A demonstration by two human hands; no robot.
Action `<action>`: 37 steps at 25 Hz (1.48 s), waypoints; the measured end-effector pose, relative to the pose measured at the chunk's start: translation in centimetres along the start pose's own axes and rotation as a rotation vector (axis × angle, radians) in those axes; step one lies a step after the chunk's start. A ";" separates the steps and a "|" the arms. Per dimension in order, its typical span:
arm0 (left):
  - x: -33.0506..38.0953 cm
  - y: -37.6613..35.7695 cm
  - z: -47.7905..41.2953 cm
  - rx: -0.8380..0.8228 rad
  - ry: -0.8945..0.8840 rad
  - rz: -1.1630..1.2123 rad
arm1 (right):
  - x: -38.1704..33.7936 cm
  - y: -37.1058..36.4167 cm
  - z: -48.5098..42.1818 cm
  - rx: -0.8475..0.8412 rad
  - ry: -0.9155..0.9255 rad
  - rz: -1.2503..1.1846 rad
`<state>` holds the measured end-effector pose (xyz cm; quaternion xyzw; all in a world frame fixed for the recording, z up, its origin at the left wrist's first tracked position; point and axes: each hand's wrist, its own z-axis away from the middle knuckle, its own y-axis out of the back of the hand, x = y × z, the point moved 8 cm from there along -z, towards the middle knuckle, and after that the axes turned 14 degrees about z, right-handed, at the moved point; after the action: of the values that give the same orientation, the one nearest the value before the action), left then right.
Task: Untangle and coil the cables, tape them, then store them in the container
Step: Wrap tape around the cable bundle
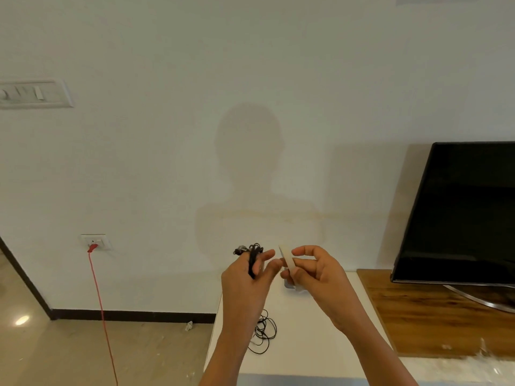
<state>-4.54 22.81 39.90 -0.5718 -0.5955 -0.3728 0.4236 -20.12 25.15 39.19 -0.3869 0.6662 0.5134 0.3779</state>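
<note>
The coiled black cable [253, 260] in my left hand [245, 282] was a small, light bundle of thin wire. I judged it soft and springy, the sort that slips out of its loops as soon as the grip slackens. The place to hold it was across the middle of the coil, with all the turns squeezed together and the plug end [240, 250] left poking out beyond. That was how I had it, raised in front of the wall above the white table [312, 330]. My left fingers [266, 255] were curled round the bundle, and two fingertips reached out toward the tape.

The strip of tape [286, 259] was lighter yet, pale and flimsy. It looked likely to fold onto itself or cling to my skin, so I judged it best held near one end only. My right hand [317, 277] had it pinched. The right fingers [305, 250] were bent over it and the strip stood nearly upright, just beside my left fingertips. I could not tell whether it touched the cable.

Something small and clear lay on the table under my right hand, but I could not make out what it was.

A second black cable [263, 332] lay in loose loops on the table below my left wrist. The container was not in view.
</note>
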 end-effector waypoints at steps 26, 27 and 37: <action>1.9 -1.8 0.9 0.011 -0.643 -0.515 | -2.7 0.5 0.4 0.088 0.203 0.533; 2.1 -1.9 1.0 0.012 -0.677 -0.552 | -2.6 0.5 0.4 0.090 0.202 0.536; 2.6 -3.1 1.6 -0.013 -0.797 -0.673 | -2.0 0.2 0.6 0.070 0.145 0.541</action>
<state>-7.70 25.09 41.89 -0.4490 -0.8590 -0.2453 0.0174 -19.42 26.06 40.91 -0.2173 0.7879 0.5433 0.1919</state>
